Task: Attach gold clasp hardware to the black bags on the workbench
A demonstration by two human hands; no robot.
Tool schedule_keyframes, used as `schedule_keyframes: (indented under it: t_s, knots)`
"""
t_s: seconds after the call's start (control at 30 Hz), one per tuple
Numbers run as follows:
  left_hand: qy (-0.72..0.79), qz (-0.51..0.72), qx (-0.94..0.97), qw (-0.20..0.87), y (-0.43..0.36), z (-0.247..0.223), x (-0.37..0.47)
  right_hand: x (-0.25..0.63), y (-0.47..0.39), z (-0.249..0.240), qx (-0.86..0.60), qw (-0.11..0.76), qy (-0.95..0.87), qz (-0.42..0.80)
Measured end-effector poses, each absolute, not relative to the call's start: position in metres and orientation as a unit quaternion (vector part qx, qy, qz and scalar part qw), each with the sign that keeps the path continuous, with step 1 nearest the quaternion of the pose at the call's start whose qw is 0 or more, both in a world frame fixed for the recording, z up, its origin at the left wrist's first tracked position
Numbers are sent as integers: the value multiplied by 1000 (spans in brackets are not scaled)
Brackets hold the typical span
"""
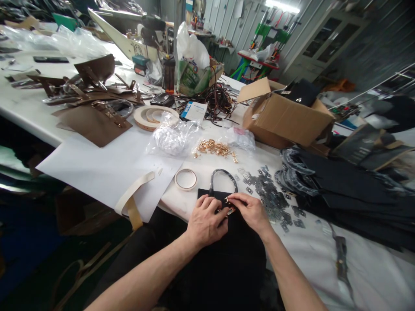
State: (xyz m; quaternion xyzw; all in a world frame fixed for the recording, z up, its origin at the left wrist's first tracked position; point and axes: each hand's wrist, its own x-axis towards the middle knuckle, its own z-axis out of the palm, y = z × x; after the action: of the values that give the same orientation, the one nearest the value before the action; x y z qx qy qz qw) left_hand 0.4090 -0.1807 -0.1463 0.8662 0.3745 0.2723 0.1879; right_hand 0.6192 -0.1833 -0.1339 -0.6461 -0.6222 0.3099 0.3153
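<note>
A black bag piece point(203, 193) lies at the table's front edge, with its curved handle point(223, 172) pointing away from me. The handle looks wrapped in clear film. My left hand point(207, 219) grips the black piece with curled fingers, its fingertips beside a small gold metal part point(231, 211). Between the thumb and fingers of my right hand point(252, 211) is a small gold fitting point(227, 200) with prongs, held just above the black material. The lower part of the bag piece merges with dark clothing, so its outline cannot be made out.
Small dark metal plates point(270, 196) are spread right of my hands. Gold fittings point(214, 147) lie in a pile behind the tape roll point(185, 179). Black bag pieces point(350, 181) are stacked at right, below an open cardboard box point(285, 116). Brown leather pieces point(94, 121) lie at left.
</note>
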Motion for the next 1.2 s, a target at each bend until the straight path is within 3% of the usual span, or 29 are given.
schedule_keyframes:
  t_s: [0.47,0.83,1.2]
  knots:
    - [366,267,871,190,-180,-151,408,629,-185,-123,-569,210,-766,210]
    - [345,273,871,220,-172,-145,395,617,-195,-123,-591,132,-790,98]
    - [555,220,773,213,-161,-110,396,614,-203,-132,-572,82,-816,-5]
